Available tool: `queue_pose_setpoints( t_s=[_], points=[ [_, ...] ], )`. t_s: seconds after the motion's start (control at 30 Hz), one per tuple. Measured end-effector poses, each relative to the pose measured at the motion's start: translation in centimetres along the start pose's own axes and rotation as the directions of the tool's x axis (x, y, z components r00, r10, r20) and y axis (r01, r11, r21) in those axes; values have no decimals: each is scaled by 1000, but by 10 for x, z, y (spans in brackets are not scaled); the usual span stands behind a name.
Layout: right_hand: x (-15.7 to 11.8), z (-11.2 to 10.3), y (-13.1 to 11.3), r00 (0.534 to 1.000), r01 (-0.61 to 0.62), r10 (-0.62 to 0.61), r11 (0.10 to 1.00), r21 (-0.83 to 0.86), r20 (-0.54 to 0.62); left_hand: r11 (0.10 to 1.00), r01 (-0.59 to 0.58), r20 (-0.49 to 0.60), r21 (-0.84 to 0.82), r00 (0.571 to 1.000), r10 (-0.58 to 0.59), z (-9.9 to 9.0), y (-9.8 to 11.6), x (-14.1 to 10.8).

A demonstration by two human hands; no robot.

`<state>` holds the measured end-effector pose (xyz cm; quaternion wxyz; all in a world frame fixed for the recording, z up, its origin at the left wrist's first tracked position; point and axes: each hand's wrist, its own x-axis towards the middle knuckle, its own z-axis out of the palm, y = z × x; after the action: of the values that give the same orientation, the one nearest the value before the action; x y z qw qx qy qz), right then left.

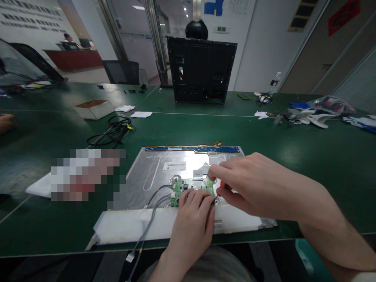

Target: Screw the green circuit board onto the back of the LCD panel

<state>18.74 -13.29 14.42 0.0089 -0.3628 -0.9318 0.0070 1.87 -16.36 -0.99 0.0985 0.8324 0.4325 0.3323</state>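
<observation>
A silver display panel lies face down on the table, with a green circuit board on its back. My left hand rests over the board's lower part, its thumb and index finger closed together at the board's right corner. Whatever sits between those fingertips is hidden. My right hand grips a screwdriver with a red handle, tilted so its thin shaft points down to my left fingertips. Grey cables run from the board's left side over the white foam strip and past the table edge.
A black monitor back housing stands behind the panel. To the left are coiled black cables, an open white box and a blurred-out patch. Plastic bags and a bottle are at right. Another person's hand shows far left.
</observation>
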Motion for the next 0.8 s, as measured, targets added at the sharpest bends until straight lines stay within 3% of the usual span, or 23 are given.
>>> queue_pose_setpoints(
  t_s=[0.17, 0.43, 0.8],
  points=[
    [-2, 0, -1, 1000, 5, -6, 999, 33, 15, 999, 7, 3, -38, 1000, -7, 0, 0, 0],
    [3, 0, -1, 993, -120, 121, 987, -103, 3, 1000, -10, -7, 0, 1000, 10, 1, -1, -1],
    [1, 2, 0, 1000, -23, 23, 1000, -19, -19, 1000, 3, 2, -6, 1000, -3, 1, -1, -1]
  ],
)
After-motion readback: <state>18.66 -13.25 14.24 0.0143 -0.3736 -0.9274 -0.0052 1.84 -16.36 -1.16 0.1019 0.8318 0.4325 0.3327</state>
